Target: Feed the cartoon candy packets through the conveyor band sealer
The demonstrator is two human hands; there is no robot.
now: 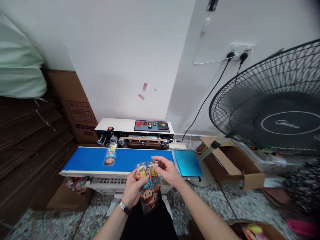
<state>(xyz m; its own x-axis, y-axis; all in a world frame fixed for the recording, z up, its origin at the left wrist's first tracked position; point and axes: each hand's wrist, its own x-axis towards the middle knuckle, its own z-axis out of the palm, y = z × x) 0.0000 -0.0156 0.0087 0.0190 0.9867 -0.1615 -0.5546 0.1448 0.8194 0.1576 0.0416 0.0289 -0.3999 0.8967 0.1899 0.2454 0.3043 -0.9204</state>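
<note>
My left hand (133, 187) is closed around a small stack of clear plastic packets (148, 193), each with a brown cartoon monkey figure and a yellow label. The thumb and fingers of my right hand (168, 170) pinch the top of a packet at the stack's right side. Both hands are in front of the near edge of a blue conveyor belt (145, 158). Farther left, one more packet (110, 156) lies on the belt, its top end at the rollers of the bag sealing machine (115, 125).
A black fan (270, 100) stands at the right, above an open cardboard box (230, 160). A blue plate (187, 163) extends the belt's right end. Below its left end, a box (70, 196) holds several packets. Flattened cardboard (25, 133) is stacked at the left.
</note>
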